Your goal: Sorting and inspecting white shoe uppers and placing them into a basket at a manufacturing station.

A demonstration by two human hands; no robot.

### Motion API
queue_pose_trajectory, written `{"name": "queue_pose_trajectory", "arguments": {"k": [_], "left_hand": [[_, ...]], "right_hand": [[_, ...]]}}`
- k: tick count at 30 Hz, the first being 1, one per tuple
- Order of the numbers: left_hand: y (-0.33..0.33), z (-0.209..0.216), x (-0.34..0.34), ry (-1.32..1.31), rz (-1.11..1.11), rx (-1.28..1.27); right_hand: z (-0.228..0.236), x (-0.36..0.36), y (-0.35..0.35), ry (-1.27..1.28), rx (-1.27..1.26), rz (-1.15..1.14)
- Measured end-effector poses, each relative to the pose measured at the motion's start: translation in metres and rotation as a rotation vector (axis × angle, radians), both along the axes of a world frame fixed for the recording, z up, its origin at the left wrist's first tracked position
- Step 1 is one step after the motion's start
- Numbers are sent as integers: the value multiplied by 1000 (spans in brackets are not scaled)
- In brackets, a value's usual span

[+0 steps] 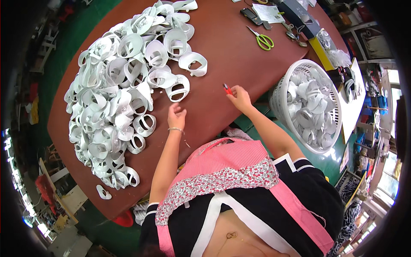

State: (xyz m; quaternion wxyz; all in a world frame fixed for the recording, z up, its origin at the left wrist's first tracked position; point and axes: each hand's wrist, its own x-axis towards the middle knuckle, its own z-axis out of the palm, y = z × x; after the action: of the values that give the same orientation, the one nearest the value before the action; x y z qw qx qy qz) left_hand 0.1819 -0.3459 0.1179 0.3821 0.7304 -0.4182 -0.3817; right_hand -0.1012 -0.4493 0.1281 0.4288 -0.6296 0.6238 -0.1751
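Observation:
My left hand (pixel 176 116) is over the brown table, fingers partly spread and holding nothing. Just beyond its fingertips lies a white ring-shaped piece (pixel 179 79) that looks like a shoe upper; whether they touch is hard to tell. It sits at the near right edge of a big heap of similar white pieces (pixel 100 103). Farther right, my right hand (pixel 240 99) is closed on a small red tool (pixel 227 88) with a dark tip, pointing away to the left. Its exact kind is too small to make out.
A white plastic basket (pixel 279 100) full of white pieces stands at the right beside the table (pixel 222 47). Green-handled scissors (pixel 262 40), a dark handheld device (pixel 251 16) and papers (pixel 269 13) lie at the far right. One loose white piece (pixel 103 192) rests near the front left edge.

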Motion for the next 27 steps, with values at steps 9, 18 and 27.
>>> {"name": "queue_pose_trajectory", "arguments": {"k": [9, 18, 27], "left_hand": [[-51, -26, 3, 716, 678, 242], [-4, 19, -64, 925, 669, 276], [-30, 81, -124, 1089, 535, 190]], "right_hand": [[33, 90, -79, 8, -413, 353], [27, 37, -101, -547, 344, 228], [98, -41, -73, -1067, 682, -38]]}}
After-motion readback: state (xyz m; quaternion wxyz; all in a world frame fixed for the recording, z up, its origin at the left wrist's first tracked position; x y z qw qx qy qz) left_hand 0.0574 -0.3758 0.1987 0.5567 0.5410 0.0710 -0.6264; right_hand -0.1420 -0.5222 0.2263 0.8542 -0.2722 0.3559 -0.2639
